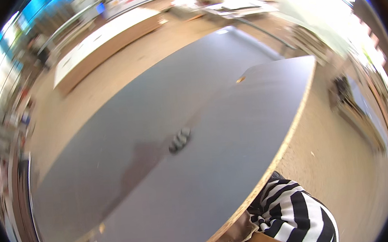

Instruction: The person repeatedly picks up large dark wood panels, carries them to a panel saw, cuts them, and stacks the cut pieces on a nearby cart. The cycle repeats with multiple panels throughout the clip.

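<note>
A large grey-faced chipboard panel [232, 136] is held tilted in front of me, its raw pale edge running along my right side. Dark gloved fingers of my left hand [180, 140] curl over its far edge; that arm is hidden beneath the board. A black-and-white striped sleeve [298, 208] reaches under the near edge. Of my right hand, at most a dark bit [276, 175] shows beside this edge, and its fingers are hidden. Beyond and below lies another wide grey panel [154, 92], with a dark shadow across it.
A long board stack with a white top [108, 36] stands far left. White sheets and scraps [225, 3] are piled at the back. Narrow boards [364, 110] lean at right above the brown floor [317, 156]. A metal rail [260, 30] crosses behind the lower panel.
</note>
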Tool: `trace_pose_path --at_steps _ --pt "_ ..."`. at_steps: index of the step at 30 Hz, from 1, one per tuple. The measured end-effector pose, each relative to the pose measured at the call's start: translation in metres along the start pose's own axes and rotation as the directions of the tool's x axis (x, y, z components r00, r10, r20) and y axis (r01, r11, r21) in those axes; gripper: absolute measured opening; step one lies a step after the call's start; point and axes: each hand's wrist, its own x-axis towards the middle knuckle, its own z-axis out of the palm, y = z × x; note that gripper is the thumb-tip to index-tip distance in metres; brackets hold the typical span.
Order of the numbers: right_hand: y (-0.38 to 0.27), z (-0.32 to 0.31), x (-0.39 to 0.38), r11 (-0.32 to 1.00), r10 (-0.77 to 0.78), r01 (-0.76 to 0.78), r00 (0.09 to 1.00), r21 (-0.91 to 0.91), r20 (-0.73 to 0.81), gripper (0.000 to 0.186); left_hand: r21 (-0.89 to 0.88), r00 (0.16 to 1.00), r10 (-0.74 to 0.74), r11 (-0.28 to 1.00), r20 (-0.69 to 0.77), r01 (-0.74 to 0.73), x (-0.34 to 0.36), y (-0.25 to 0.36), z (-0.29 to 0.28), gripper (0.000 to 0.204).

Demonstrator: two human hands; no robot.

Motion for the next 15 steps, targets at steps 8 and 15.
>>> trace_pose_path --at_steps 8,15 --pt "-0.142 -0.078 -0.089 0.959 -0.283 0.278 0.947 0.055 0.151 0.03 -0.124 0.829 0.077 0.992 0.554 -0.009 -0.011 -0.009 0.176 0.048" --pt "-0.331 -0.035 -0.186 0.739 -0.627 0.667 0.633 -0.091 -0.455 0.044 -0.051 0.092 0.041 0.993 0.995 0.107 -0.038 0.074 0.322 0.044"
